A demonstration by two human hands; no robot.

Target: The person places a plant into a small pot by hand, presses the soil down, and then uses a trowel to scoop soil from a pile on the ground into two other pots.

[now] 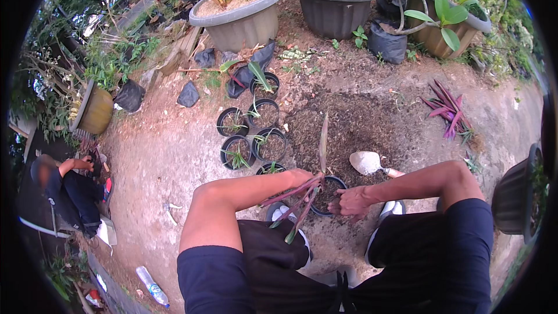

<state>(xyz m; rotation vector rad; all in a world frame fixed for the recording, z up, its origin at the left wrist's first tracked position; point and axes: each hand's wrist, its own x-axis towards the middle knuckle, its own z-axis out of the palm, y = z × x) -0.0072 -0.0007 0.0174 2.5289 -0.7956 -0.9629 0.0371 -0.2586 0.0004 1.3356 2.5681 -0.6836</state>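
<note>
A black plastic nursery pot (326, 214) with dark soil stands on the ground between my feet. Out of it leans a purple-leaved plant (293, 212), one long leaf upright and others drooping towards me. My left hand (301, 177) grips this plant near its base, though leaves partly cover the fingers. At the pot's right rim is my right hand (354, 201), its fingertips at the soil; whether it pinches anything is hidden. Beyond that hand, a trowel (366, 163) with a soil-smeared blade and wooden handle lies on loose dark soil (348, 126).
Several black pots with small green plants (269, 145) stand left of the soil. Cut purple plants (449, 111) lie at right. Large planters (335, 13) line the back; another planter (514, 196) stands right. A person (72, 192) sits at far left, near a plastic bottle (152, 287).
</note>
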